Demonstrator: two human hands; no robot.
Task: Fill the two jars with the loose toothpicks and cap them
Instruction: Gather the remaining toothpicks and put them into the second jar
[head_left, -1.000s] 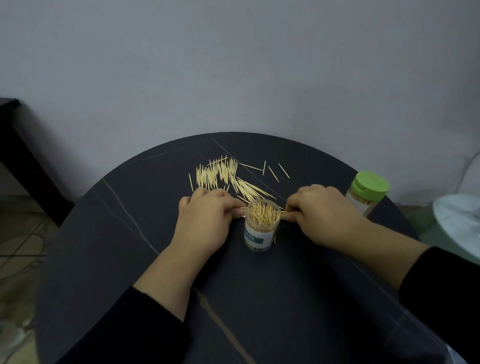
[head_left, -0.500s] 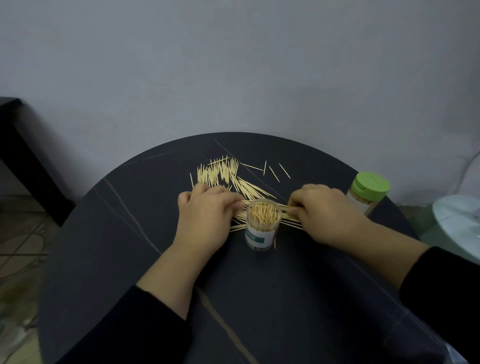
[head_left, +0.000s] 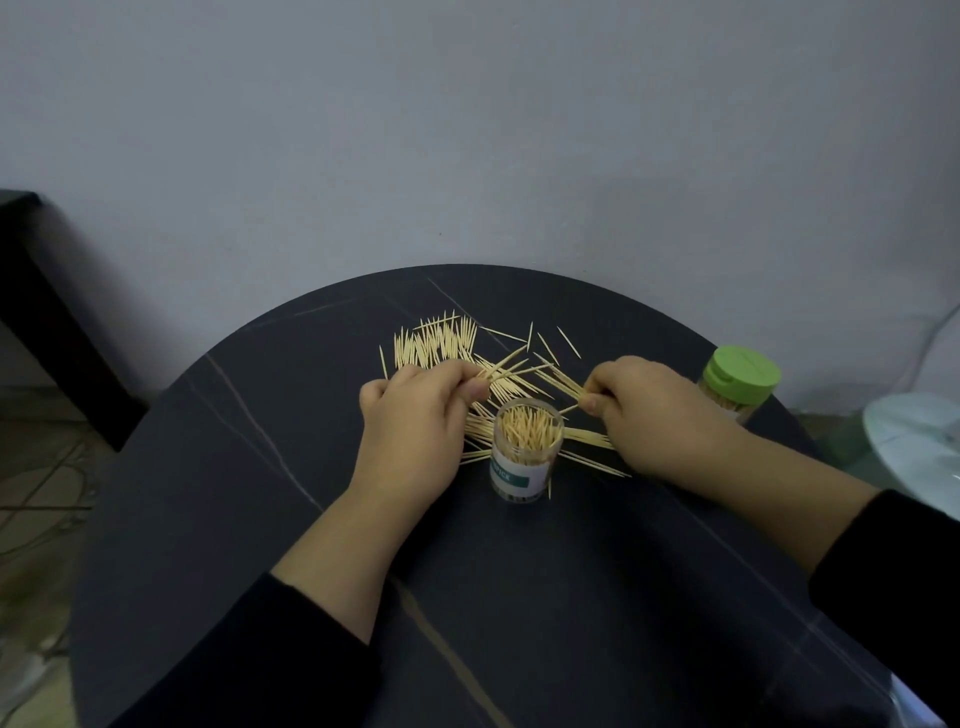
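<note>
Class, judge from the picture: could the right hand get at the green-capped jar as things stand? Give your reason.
Probably yes. The green-capped jar stands just beside the right hand with nothing between, though that hand pinches toothpicks.

My left hand and my right hand are bare, and so are my wrists and the lower parts of both forearms. Above that I wear a black long-sleeved top. My left sleeve ends partway up the forearm in a plain, soft cuff whose edge curves across the arm; the cloth is matte and sits loosely, widening toward the bottom edge of the view. My right sleeve is the same black cloth and also stops partway up the forearm with a rounded edge, then runs off the right side. The dim light hides any seams or weave in the cloth.
</note>
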